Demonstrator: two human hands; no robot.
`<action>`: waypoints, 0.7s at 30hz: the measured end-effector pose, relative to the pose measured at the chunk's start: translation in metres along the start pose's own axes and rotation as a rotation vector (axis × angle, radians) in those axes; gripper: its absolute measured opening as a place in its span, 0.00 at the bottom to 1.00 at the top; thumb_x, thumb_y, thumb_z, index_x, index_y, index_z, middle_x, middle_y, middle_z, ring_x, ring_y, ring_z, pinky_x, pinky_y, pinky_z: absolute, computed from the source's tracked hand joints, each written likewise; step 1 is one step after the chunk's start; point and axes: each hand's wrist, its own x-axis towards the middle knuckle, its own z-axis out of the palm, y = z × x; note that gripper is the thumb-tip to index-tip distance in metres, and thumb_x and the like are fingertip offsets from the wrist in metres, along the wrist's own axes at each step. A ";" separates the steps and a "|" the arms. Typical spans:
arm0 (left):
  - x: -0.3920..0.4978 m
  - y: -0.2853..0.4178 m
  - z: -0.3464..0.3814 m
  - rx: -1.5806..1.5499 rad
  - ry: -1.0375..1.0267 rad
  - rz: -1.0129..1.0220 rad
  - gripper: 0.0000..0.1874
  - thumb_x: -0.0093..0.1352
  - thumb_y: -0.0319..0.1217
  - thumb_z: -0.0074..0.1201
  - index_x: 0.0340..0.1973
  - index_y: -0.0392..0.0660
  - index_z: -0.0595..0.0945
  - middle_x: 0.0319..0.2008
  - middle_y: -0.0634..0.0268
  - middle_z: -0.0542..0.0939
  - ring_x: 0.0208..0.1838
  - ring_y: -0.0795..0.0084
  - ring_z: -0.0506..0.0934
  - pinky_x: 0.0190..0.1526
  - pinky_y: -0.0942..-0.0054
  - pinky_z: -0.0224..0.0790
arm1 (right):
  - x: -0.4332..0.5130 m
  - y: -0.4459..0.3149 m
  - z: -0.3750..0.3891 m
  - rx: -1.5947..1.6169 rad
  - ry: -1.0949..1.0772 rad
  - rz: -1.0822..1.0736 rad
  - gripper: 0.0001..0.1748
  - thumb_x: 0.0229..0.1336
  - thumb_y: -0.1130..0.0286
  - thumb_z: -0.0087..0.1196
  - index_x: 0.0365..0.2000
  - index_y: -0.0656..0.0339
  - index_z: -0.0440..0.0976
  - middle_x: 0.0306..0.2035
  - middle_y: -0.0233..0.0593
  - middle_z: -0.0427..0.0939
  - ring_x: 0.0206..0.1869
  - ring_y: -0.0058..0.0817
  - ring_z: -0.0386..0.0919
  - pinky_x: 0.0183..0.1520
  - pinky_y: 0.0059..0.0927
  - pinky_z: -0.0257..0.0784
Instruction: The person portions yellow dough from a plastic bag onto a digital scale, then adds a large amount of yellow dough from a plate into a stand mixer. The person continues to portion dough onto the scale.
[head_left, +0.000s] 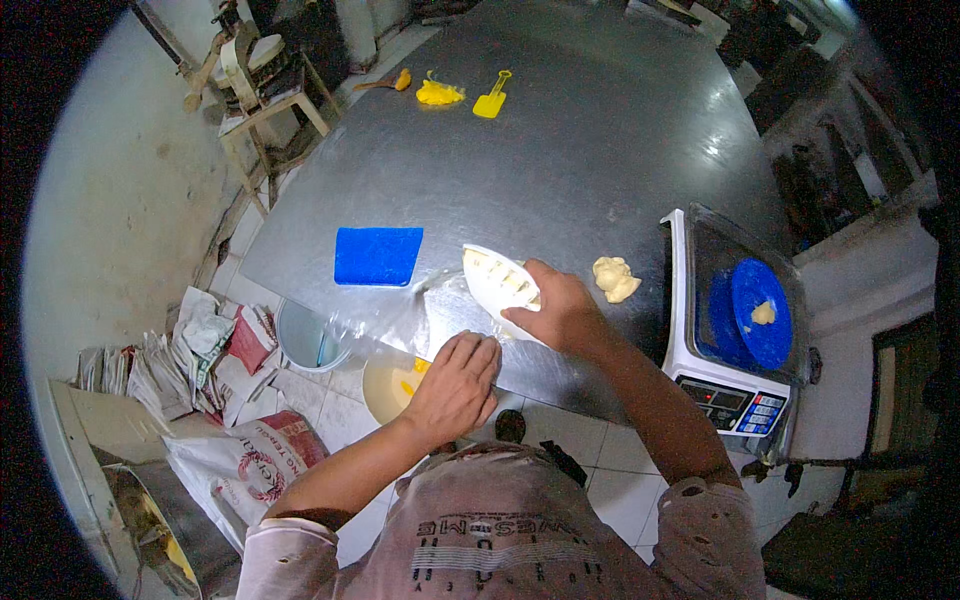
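Observation:
My right hand (559, 311) is closed on a white scraper (491, 281) that has pale dough or batter smeared on its face, tilted over the near edge of the steel table (570, 180). My left hand (457, 382) rests by the table's near edge, fingers together; whether it holds anything under them cannot be seen. A wet, shiny patch lies on the steel between the hands and a flat blue plastic scraper (378, 256). To the right of my right hand sits a lump of pale dough (616, 279).
A digital scale (731, 322) at the right bears a blue plate (761, 341) with a small dough piece. At the far left lie a wooden spoon (386, 81), yellow fat (439, 92) and a yellow scraper (492, 96). Below the near edge stand a bucket (300, 337) and a beige basin (382, 386).

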 end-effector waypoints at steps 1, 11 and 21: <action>0.000 0.001 -0.001 -0.013 0.009 -0.004 0.31 0.55 0.36 0.57 0.52 0.32 0.72 0.52 0.52 0.70 0.57 0.52 0.65 0.63 0.56 0.54 | -0.002 -0.004 -0.006 0.016 -0.013 -0.007 0.22 0.45 0.62 0.64 0.36 0.66 0.69 0.32 0.53 0.79 0.38 0.44 0.80 0.40 0.41 0.73; -0.010 0.017 0.014 -0.023 0.136 -0.053 0.21 0.63 0.36 0.50 0.47 0.33 0.75 0.47 0.52 0.72 0.55 0.56 0.67 0.64 0.55 0.51 | -0.064 -0.033 -0.006 -0.107 -0.038 -0.288 0.13 0.49 0.72 0.57 0.34 0.65 0.67 0.22 0.47 0.75 0.25 0.41 0.78 0.27 0.39 0.72; -0.009 0.001 0.027 -0.047 -0.013 0.052 0.21 0.62 0.39 0.51 0.43 0.34 0.77 0.42 0.52 0.72 0.53 0.56 0.68 0.65 0.53 0.50 | -0.057 -0.029 0.024 -0.201 -0.004 -0.305 0.13 0.45 0.74 0.57 0.31 0.66 0.66 0.17 0.45 0.72 0.20 0.40 0.75 0.24 0.38 0.70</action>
